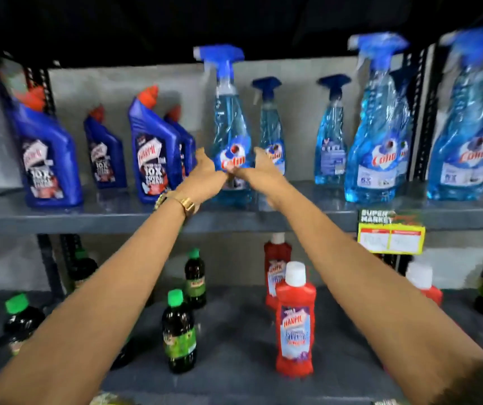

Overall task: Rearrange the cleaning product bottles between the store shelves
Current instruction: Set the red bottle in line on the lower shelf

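Your left hand point(205, 171) and right hand point(259, 168) clasp the sprayer point(230, 127) (blue bottles point(152, 147) crowd its left).

Six blue spray bottles point(230, 127) – four toilet-cleaner bottles point(46, 153), three red bottles point(294, 320), five green-capped bottles point(179, 334)

My wrists cover the lower label of the spray bottle point(228, 133) I'm clasping. My left arm hides parts of the green-capped dark bottles point(179, 331) below; my right arm hides a red bottle point(423, 283). The far-right spray bottle point(468, 127) is smeared by blur. The print on the price tag point(390, 235) is unreadable.
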Tool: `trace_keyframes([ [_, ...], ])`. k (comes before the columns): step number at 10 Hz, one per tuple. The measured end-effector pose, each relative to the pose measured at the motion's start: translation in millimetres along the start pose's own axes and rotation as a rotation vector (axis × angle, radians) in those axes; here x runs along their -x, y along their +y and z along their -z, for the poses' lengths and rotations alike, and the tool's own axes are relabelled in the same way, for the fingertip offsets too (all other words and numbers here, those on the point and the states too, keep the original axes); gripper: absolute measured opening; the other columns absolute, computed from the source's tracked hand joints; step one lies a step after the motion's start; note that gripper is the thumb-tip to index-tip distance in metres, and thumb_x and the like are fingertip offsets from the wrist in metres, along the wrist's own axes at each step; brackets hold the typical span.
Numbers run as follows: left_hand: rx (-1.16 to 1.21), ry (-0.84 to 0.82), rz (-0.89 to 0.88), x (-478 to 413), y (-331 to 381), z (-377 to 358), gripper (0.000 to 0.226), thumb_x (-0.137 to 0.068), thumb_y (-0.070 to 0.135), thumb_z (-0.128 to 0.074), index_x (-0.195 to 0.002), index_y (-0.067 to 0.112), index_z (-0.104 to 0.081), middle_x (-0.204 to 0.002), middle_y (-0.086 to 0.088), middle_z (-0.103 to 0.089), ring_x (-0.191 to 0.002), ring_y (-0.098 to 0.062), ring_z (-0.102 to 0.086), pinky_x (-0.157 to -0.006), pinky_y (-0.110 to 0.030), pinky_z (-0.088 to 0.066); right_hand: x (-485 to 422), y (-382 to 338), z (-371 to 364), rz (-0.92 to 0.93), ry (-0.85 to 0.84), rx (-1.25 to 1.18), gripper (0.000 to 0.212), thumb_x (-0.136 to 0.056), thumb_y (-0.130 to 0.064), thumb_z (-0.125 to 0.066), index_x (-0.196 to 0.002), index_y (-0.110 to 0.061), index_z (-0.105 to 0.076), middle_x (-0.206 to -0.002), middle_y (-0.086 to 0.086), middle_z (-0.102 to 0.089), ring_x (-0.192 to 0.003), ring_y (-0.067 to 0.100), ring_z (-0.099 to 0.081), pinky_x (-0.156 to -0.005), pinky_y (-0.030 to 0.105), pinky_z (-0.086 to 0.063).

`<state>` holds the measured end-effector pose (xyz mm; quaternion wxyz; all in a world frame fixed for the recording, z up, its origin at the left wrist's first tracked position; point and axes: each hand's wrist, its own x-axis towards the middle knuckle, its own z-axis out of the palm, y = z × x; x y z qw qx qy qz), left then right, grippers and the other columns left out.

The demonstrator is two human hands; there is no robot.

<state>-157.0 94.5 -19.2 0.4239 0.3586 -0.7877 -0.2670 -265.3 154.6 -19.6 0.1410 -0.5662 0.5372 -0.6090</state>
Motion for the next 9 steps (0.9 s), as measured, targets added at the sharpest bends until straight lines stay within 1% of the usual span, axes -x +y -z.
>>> trace_keyframes([
  [1, -0.069, -0.009, -0.002, -6.2, 0.2, 2.6, 0.062, -0.083, 0.005, -0.060, -0.135, 0.004, -0.025, -0.126, -0.019, -0.055, -0.108, -0.028, -0.056, -0.097, -0.045, -0.048, -8.9, 6.0, 1.1, -0.005, 0.014, 0.002, 0.044, -0.082, -0.004, -0.069, -0.122, 0.003, -0.050, -0.122, 0.021, -0.062, -0.109, 0.031, -0.062, -0.093, 0.038, -0.053],
  [2, -0.103, -0.005, -0.024, -4.4, 0.5, -2.9, 0.057, -0.082, 0.007, -0.065, -0.128, 0.008, -0.030, -0.120, -0.015, -0.061, -0.104, -0.030, -0.060, -0.089, -0.046, -0.053, -9.1, 9.5, 17.1, -0.033, -0.021, 0.054, 0.049, -0.084, -0.006, -0.067, -0.128, -0.002, -0.046, -0.128, 0.018, -0.061, -0.116, 0.029, -0.060, -0.098, 0.038, -0.050],
  [3, -0.090, -0.015, -0.073, -2.6, 4.9, -18.3, 0.057, -0.081, 0.007, -0.066, -0.125, 0.014, -0.031, -0.118, -0.013, -0.063, -0.103, -0.029, -0.061, -0.089, -0.046, -0.053, -6.7, 15.7, 39.8, -0.064, -0.013, 0.047, 0.046, -0.086, -0.007, -0.066, -0.128, -0.006, -0.046, -0.127, 0.016, -0.063, -0.110, 0.024, -0.061, -0.098, 0.039, -0.051],
  [4, -0.074, -0.013, -0.110, -6.2, 11.5, -35.2, 0.058, -0.079, 0.012, -0.071, -0.123, 0.016, -0.033, -0.118, -0.014, -0.066, -0.105, -0.033, -0.064, -0.090, -0.049, -0.053, -5.7, 22.0, 62.3, -0.076, 0.010, 0.064, 0.045, -0.086, -0.009, -0.065, -0.126, -0.007, -0.046, -0.125, 0.012, -0.063, -0.104, 0.020, -0.061, -0.082, 0.032, -0.055],
  [5, -0.009, -0.039, -0.080, -10.9, 16.5, -46.7, 0.067, -0.078, 0.013, -0.073, -0.131, 0.016, -0.031, -0.120, -0.019, -0.064, -0.110, -0.037, -0.062, -0.090, -0.055, -0.054, -6.2, 26.7, 78.4, -0.096, 0.012, 0.042, 0.040, -0.087, -0.007, -0.063, -0.124, -0.005, -0.046, -0.126, 0.015, -0.062, -0.107, 0.022, -0.061, -0.087, 0.035, -0.054],
  [6, 0.022, -0.070, -0.050, -16.3, 17.7, -52.4, 0.069, -0.078, 0.013, -0.072, -0.132, 0.017, -0.030, -0.122, -0.020, -0.063, -0.112, -0.038, -0.061, -0.091, -0.057, -0.053, -8.5, 28.9, 86.2, -0.113, 0.004, 0.027, 0.041, -0.089, -0.005, -0.061, -0.126, -0.005, -0.044, -0.128, 0.017, -0.060, -0.105, 0.021, -0.060, -0.080, 0.029, -0.054],
  [7, 0.031, -0.084, -0.046, -16.5, 20.0, -52.0, 0.060, -0.079, 0.013, -0.072, -0.126, 0.016, -0.035, -0.120, -0.017, -0.065, -0.108, -0.036, -0.065, -0.089, -0.056, -0.055, -8.3, 29.0, 87.7, -0.126, -0.023, 0.037, 0.037, -0.089, -0.008, -0.061, -0.121, -0.015, -0.044, -0.128, 0.013, -0.061, -0.095, 0.015, -0.061, -0.055, 0.014, -0.050],
  [8, 0.039, -0.106, -0.044, -18.5, 16.2, -53.9, 0.056, -0.080, 0.013, -0.072, -0.124, 0.015, -0.038, -0.121, -0.015, -0.065, -0.107, -0.035, -0.065, -0.089, -0.055, -0.055, -13.8, 36.6, 88.9, -0.141, -0.029, 0.063, 0.039, -0.089, -0.009, -0.062, -0.122, -0.016, -0.043, -0.132, 0.014, -0.059, -0.090, 0.010, -0.062, -0.054, 0.014, -0.051],
  [9, -0.001, -0.125, -0.090, -14.5, 19.7, -47.9, 0.060, -0.082, 0.020, -0.071, -0.130, 0.013, -0.035, -0.125, -0.015, -0.064, -0.112, -0.031, -0.063, -0.094, -0.042, -0.052, -3.5, 25.7, 86.9, -0.082, 0.049, 0.178, 0.065, -0.090, -0.013, -0.061, -0.144, -0.009, -0.024, -0.146, 0.017, -0.046, -0.122, 0.024, -0.055, -0.095, 0.037, -0.053],
])
